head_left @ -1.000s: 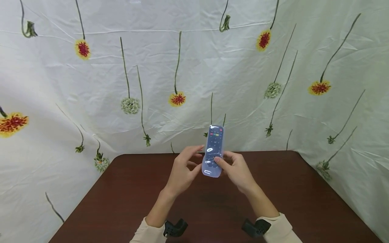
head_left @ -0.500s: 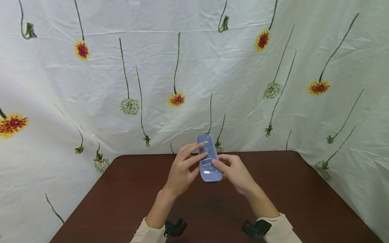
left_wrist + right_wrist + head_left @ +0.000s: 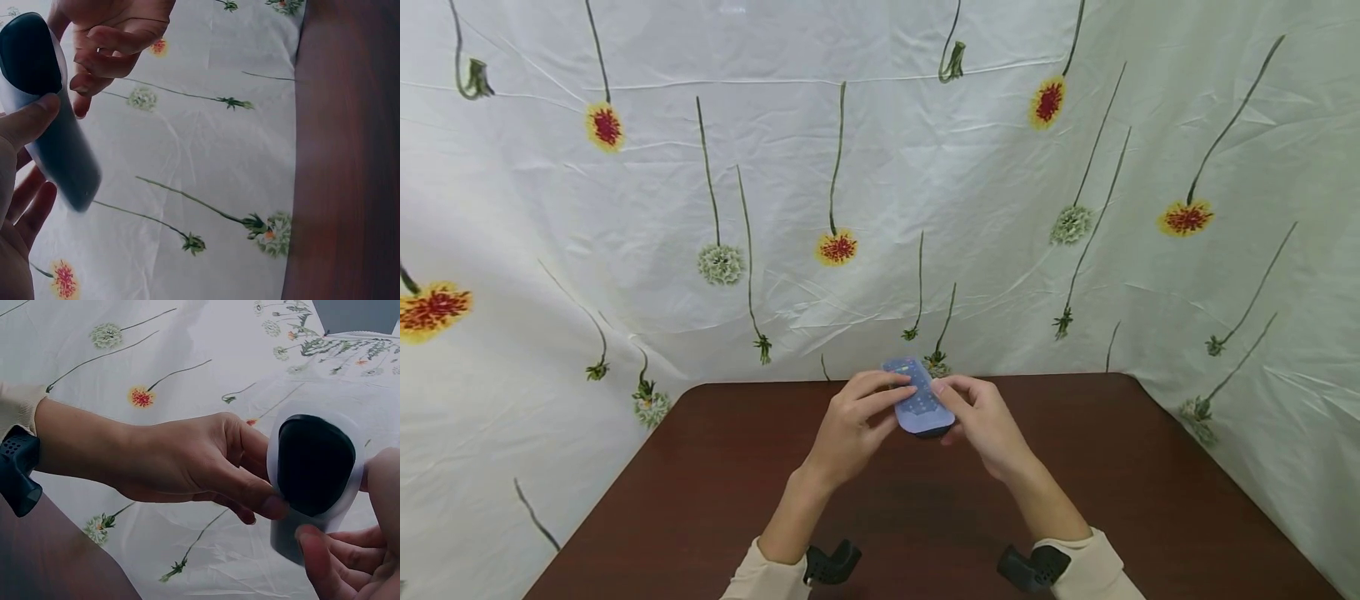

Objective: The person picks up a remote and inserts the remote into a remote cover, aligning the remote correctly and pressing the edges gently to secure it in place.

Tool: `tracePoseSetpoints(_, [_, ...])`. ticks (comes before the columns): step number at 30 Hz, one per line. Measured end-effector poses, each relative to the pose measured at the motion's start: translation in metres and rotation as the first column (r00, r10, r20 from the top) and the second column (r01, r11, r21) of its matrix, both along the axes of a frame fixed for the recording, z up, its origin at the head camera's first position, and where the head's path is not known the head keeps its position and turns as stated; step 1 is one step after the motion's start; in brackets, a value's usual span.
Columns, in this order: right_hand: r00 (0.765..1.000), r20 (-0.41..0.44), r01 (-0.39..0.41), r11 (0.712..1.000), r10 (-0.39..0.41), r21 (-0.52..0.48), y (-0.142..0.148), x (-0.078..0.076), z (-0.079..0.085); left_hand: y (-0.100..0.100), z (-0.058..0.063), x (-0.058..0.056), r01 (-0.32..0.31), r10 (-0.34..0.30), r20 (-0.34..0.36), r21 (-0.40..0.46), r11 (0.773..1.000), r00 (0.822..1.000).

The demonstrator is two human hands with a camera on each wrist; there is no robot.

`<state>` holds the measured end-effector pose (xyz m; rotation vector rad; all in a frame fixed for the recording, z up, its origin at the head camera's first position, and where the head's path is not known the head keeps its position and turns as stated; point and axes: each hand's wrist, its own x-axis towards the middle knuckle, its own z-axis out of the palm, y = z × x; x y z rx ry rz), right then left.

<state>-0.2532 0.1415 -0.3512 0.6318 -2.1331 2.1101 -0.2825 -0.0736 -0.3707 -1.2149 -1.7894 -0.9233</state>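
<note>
Plainly, the fingers of both hands were bent around one thing: the left hand (image 3: 850,417) had its thumb against the side of a remote control (image 3: 917,406) and two fingers laid across its button face, while the right hand (image 3: 983,421) pinched the other long edge, thumb uppermost. The remote control was held up between the hands, crossing the line of the table's far edge in the head view. A bluish, see-through cover (image 3: 359,434) wrapped it, and at the near end the dark body showed through an opening, with the cover's pale rim around it and the left thumb touching that rim. Rows of keys showed through on the face, with a small yellowish patch near the far end; any lettering on them was too small and blurred to read. Further out, each wrist bore a black device, left (image 3: 832,563) and right (image 3: 1033,567), below cream sleeves (image 3: 1096,565). Beneath lay a dark reddish-brown table (image 3: 917,525), and behind it hung a white cloth (image 3: 895,167) printed with red-and-yellow flowers, pale round blooms and long stems.
</note>
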Motion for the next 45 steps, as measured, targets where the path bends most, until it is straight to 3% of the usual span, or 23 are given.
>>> tracePoseSetpoints(4, [0.994, 0.005, 0.110, 0.993, -0.111, 0.032, -0.0005, 0.0006, 0.0011, -0.0003, -0.0009, -0.0005, 0.029, -0.029, 0.015, -0.004, 1.000, 0.999])
tracePoseSetpoints(9, [0.974, -0.072, 0.222, 0.971, -0.217, 0.086, -0.0010, 0.0013, 0.0002, -0.0005, -0.0008, -0.0001, 0.050, -0.049, 0.038, -0.013, 0.999, 0.998])
tracePoseSetpoints(16, [0.920, -0.274, 0.314, 0.945, -0.280, 0.088, -0.0018, 0.0018, -0.0029, -0.0001, -0.0006, -0.0007, 0.085, -0.084, 0.041, -0.029, 0.996, 0.996])
tracePoseSetpoints(20, [0.893, -0.348, 0.322, 0.945, -0.286, 0.050, -0.0018, 0.0019, -0.0023, 0.0020, -0.0007, -0.0012, 0.108, -0.107, 0.033, -0.040, 0.993, 0.994])
tracePoseSetpoints(26, [0.915, -0.327, 0.259, 0.966, -0.236, 0.026, -0.0022, 0.0009, -0.0024, 0.0035, -0.0004, 0.0013, 0.106, -0.103, 0.063, -0.048, 0.993, 0.993])
tracePoseSetpoints(33, [0.952, -0.261, 0.161, 0.987, -0.160, -0.019, -0.0017, -0.0004, -0.0046, 0.0045, -0.0025, 0.0023, 0.136, -0.130, 0.177, -0.021, 0.990, 0.976])
tracePoseSetpoints(45, [0.969, -0.230, 0.076, 0.995, -0.090, -0.069, -0.0025, -0.0005, -0.0047, 0.0061, -0.0022, 0.0049, 0.161, -0.165, 0.238, 0.034, 0.986, 0.957])
